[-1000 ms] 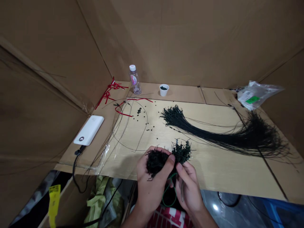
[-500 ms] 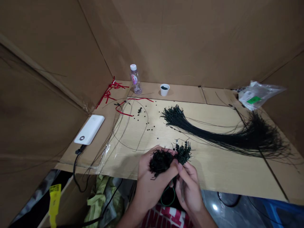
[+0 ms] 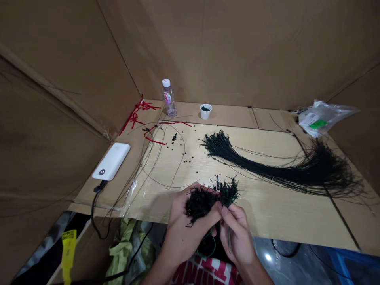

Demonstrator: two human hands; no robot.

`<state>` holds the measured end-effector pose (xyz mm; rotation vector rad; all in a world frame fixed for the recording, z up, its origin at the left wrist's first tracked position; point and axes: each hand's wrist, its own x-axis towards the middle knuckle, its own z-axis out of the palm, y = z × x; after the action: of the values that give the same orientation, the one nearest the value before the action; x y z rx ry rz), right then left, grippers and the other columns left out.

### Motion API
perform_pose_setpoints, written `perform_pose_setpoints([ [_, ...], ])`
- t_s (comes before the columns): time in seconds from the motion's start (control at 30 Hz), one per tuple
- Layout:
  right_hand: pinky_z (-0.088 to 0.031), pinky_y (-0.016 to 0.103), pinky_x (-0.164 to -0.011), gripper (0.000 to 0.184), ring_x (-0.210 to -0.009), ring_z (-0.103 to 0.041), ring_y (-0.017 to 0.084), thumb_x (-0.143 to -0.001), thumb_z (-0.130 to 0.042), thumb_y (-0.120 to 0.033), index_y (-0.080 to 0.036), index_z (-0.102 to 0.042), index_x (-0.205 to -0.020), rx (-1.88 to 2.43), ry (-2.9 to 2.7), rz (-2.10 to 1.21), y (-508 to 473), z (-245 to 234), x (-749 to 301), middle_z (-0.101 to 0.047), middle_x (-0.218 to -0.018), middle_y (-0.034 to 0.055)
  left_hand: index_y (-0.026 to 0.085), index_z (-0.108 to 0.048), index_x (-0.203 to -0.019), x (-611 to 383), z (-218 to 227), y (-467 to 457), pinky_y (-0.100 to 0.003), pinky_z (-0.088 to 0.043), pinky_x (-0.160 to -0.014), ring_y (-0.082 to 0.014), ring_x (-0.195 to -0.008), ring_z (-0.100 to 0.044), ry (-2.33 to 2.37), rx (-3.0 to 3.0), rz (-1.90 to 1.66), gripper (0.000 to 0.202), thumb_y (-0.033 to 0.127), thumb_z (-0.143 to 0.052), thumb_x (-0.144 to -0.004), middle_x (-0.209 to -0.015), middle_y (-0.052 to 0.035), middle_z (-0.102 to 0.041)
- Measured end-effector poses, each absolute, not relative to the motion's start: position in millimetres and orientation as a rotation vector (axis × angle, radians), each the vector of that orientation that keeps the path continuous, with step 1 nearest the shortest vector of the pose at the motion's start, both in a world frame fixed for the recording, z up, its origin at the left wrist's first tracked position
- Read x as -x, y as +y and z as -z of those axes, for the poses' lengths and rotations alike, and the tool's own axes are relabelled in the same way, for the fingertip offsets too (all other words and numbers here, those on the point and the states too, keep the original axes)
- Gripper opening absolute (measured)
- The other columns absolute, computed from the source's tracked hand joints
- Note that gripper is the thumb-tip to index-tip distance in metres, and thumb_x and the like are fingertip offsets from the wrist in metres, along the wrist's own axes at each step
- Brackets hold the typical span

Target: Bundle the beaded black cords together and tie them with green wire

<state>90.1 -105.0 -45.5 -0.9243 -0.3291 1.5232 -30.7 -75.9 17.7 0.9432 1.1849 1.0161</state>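
Dim warm light, soft shadows, wide-angle bending and darkening toward the edges.

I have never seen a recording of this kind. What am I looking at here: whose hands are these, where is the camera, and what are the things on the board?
There is no machine here: a person works with two bare hands. The camera sits on that person's head and looks forward and down, so the hands come in from the bottom edge. The left hand grips a tuft of black cord ends. The right hand pinches a second tuft close beside it. Both are held over the near edge of a pale board, which has cardboard walls around it. On the board lie a long sheaf of black cords and loose black beads. Behind them stand a bottle and a white cup. At the left are a power bank and red strips. At the far right is a plastic bag.
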Motion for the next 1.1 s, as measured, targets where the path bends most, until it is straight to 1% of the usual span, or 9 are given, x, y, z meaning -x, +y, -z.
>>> perform_pose_setpoints([
  [0.17, -0.055, 0.028, -0.049, 0.027, -0.047, -0.053, 0.013, -0.072, -0.099, -0.046, -0.024, -0.084, -0.079, 0.944, -0.336, -1.523, -103, 39, -88, -0.067, -0.061, -0.0012, 0.019, -0.077, -0.095, 34, -18, -75, -0.021, -0.056, -0.052, -0.013, -0.064, -0.066, 1.162, -1.074, -1.056, 0.013, 0.03, -0.079, -0.09, -0.089, -0.0015, -0.07],
  [0.3, -0.055, 0.028, -0.05, 0.029, -0.046, -0.052, 0.012, -0.07, -0.099, -0.047, -0.024, -0.084, -0.076, 0.956, -0.329, -1.527, -101, 36, -88, -0.067, -0.06, -0.0007, 0.019, -0.077, -0.09, 34, -23, -71, -0.024, -0.058, -0.07, -0.0165, -0.08, -0.071, 1.151, -1.285, -1.09, 0.001, 0.02, -0.077, -0.089, -0.087, -0.0019, -0.071],
  [0.4, -0.055, 0.028, -0.051, 0.029, -0.049, -0.054, 0.014, -0.072, -0.098, -0.05, -0.025, -0.084, -0.077, 0.964, -0.329, -1.532, -102, 39, -89, -0.067, -0.061, -0.0001, 0.02, -0.077, -0.087, 32, -24, -70, -0.025, -0.056, -0.072, -0.016, -0.078, -0.071, 1.181, -1.344, -1.125, 0.004, 0.016, -0.077, -0.088, -0.085, -0.0011, -0.07],
  [0.57, -0.055, 0.028, -0.055, 0.031, -0.053, -0.054, 0.015, -0.075, -0.095, -0.052, -0.024, -0.082, -0.076, 0.979, -0.361, -1.56, -104, 49, -92, -0.064, -0.061, -0.0007, 0.02, -0.078, -0.091, 29, -20, -71, -0.028, -0.058, -0.081, -0.0187, -0.085, -0.074, 1.193, -1.359, -1.177, 0.003, 0.017, -0.077, -0.089, -0.088, -0.002, -0.073],
  [0.7, -0.055, 0.029, -0.057, 0.026, -0.056, -0.056, 0.016, -0.081, -0.093, -0.049, -0.025, -0.084, -0.084, 0.967, -0.38, -1.599, -103, 48, -93, -0.065, -0.065, -0.0007, 0.021, -0.079, -0.097, 29, -17, -71, -0.03, -0.059, -0.083, -0.0199, -0.089, -0.074, 1.175, -1.314, -1.19, 0.006, 0.022, -0.078, -0.091, -0.092, -0.0031, -0.073],
  [0.8, -0.055, 0.03, -0.057, 0.026, -0.057, -0.057, 0.017, -0.083, -0.091, -0.049, -0.024, -0.085, -0.089, 0.969, -0.4, -1.603, -101, 43, -92, -0.067, -0.067, 0.0003, 0.02, -0.08, -0.097, 30, -19, -69, -0.027, -0.058, -0.077, -0.0189, -0.086, -0.073, 1.19, -1.288, -1.177, 0.007, 0.024, -0.078, -0.091, -0.091, -0.0034, -0.072],
  [0.87, -0.056, 0.03, -0.056, 0.026, -0.056, -0.057, 0.016, -0.083, -0.091, -0.048, -0.023, -0.085, -0.09, 0.983, -0.398, -1.603, -101, 42, -92, -0.068, -0.068, 0.0008, 0.018, -0.079, -0.092, 30, -21, -68, -0.024, -0.056, -0.071, -0.0169, -0.08, -0.071, 1.203, -1.298, -1.133, 0.007, 0.025, -0.079, -0.091, -0.088, -0.0032, -0.071],
  [0.97, -0.056, 0.031, -0.054, 0.027, -0.055, -0.057, 0.017, -0.08, -0.093, -0.048, -0.024, -0.085, -0.089, 0.981, -0.369, -1.593, -101, 42, -92, -0.069, -0.069, 0.0011, 0.018, -0.078, -0.088, 30, -23, -68, -0.022, -0.054, -0.064, -0.0156, -0.076, -0.069, 1.206, -1.254, -1.092, 0.01, 0.028, -0.079, -0.091, -0.087, -0.0031, -0.069],
  [1.1, -0.055, 0.031, -0.053, 0.029, -0.057, -0.06, 0.018, -0.078, -0.095, -0.049, -0.025, -0.085, -0.091, 0.992, -0.348, -1.581, -104, 46, -94, -0.072, -0.073, 0.0018, 0.018, -0.075, -0.09, 30, -22, -69, -0.019, -0.053, -0.05, -0.0114, -0.061, -0.064, 1.163, -1.122, -1.04, 0.014, 0.031, -0.079, -0.091, -0.088, -0.0016, -0.067],
])
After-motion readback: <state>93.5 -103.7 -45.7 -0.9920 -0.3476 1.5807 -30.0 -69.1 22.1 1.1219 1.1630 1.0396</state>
